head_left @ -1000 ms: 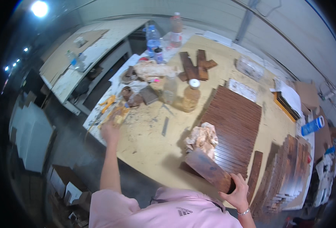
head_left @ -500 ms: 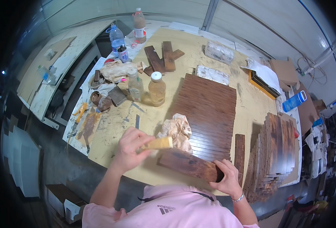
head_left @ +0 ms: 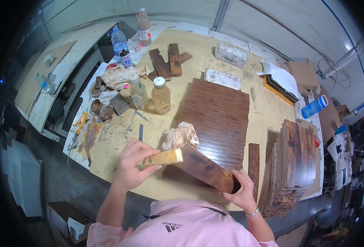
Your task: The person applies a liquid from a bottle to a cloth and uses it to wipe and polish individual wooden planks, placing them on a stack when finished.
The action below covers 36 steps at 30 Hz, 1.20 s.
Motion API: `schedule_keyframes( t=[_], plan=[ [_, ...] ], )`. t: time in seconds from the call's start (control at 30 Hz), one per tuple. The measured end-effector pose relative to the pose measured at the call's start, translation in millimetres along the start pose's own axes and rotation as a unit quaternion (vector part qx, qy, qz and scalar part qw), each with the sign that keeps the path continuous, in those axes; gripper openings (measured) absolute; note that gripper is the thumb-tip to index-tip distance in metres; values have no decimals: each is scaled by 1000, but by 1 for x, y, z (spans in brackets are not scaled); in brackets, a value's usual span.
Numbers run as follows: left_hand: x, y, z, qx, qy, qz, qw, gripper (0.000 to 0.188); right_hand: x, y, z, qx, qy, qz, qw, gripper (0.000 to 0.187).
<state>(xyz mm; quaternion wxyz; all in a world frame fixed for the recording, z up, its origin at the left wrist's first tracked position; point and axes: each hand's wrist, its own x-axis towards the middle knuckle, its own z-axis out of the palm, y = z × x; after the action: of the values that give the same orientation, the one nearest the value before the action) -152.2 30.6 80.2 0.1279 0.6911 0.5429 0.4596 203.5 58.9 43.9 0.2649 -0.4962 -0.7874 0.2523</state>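
Note:
My left hand [head_left: 133,165] pinches a yellow sponge-like block [head_left: 163,158] with a pale end between thumb and fingers. The block is beside the left end of a dark brown wooden plank [head_left: 206,168]; whether they touch I cannot tell. My right hand [head_left: 242,192] grips that plank by its right end and holds it slanted, its left end up and a shadow beneath it. Just beyond lies a crumpled, stained cloth [head_left: 181,135]. Behind it a row of narrow brown strips [head_left: 217,111] lies side by side, its surface glossy near me.
A tall stack of planks [head_left: 291,160] stands at right, with a single strip [head_left: 253,164] beside it. Two bottles [head_left: 161,98] [head_left: 138,94], rags [head_left: 118,78] and a grey block [head_left: 120,103] occupy the left. Loose boards [head_left: 175,61] and white-wrapped bundles [head_left: 230,54] lie farther back.
The plank's left end has risen off the table and swung away from me, toward the cloth. My left hand with the yellow block has shifted slightly left. My right hand keeps its grip.

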Motion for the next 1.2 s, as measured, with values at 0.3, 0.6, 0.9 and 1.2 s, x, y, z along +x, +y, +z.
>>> schedule_keyframes(
  t=[0.3,0.6,0.9,1.2],
  plan=[
    [-7,-1,11,5,27,-23,999,39,1,-2,-4,6,43,45,998,61],
    [-10,-9,19,-67,86,-122,986,37,-11,18,-3,378,-152,152,900,75],
    [9,29,59,-156,82,-73,982,36,-20,19,6,533,-225,227,783,70],
    [6,-3,79,-178,114,-163,964,32,-26,36,2,653,-247,285,656,74]
  ],
)
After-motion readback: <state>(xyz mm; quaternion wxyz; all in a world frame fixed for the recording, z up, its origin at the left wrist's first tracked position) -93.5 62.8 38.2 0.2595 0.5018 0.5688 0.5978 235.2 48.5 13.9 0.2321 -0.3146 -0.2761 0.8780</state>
